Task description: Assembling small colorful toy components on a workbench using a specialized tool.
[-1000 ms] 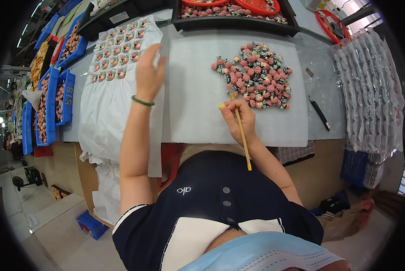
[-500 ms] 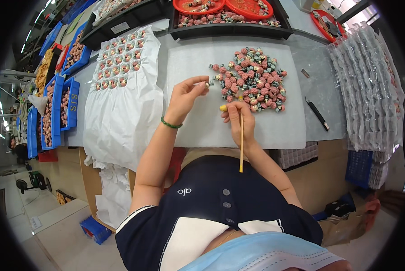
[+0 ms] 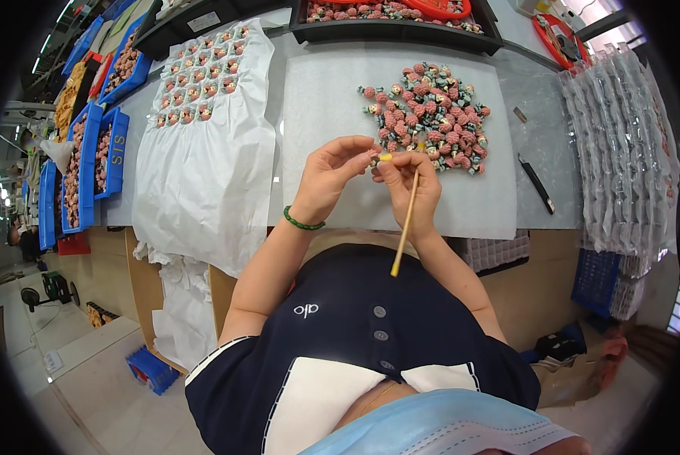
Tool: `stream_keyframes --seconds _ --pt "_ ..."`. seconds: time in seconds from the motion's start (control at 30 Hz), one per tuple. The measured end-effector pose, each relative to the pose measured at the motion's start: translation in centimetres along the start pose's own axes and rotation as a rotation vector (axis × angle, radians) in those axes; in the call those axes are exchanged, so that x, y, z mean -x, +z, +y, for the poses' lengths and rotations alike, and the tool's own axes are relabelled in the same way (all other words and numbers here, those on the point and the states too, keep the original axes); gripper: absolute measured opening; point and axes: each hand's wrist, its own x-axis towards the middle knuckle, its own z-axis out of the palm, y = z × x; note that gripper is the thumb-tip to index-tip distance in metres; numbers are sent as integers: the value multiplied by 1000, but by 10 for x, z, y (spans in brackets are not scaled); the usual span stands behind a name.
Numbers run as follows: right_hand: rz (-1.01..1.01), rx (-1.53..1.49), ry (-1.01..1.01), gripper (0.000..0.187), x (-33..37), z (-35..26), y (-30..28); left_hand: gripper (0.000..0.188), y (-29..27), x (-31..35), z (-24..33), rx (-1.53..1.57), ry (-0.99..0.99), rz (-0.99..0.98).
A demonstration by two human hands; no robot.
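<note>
My left hand [image 3: 328,180], with a green bead bracelet at its wrist, pinches a small pink and grey figurine [image 3: 373,156], partly hidden by the fingers. Close against it, my right hand [image 3: 416,187] grips a thin wooden stick [image 3: 406,229], slanting down toward my body. A small yellow piece [image 3: 386,157] shows at the right fingertips beside the figurine; whether it is worn or held I cannot tell. Just beyond my hands, a heap of small figurines [image 3: 447,125] with pink knobbly tops and grey parts lies on a white sheet [image 3: 317,98].
At left, a tray of figurines [image 3: 196,80] sits on white paper [image 3: 203,167]. Blue bins [image 3: 112,155] stand farther left. A black tray [image 3: 393,30] is at the back. Right of the sheet lie a black-handled knife [image 3: 535,184] and stacked clear plastic trays [image 3: 613,152].
My left hand has moved right with the figurine, and my hands have come together. The stick's lower end has swung slightly left. The whole scene sits a little higher in the picture.
</note>
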Motion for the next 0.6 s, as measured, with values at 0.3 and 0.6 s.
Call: stream_keyframes --seconds 0.3,0.6 --pt "4 -43 33 14 10 6 8 22 -13 -1 -3 -67 -61 -58" --pt "-63 437 -370 20 3 25 1 22 -18 -2 -10 275 -149 -60"
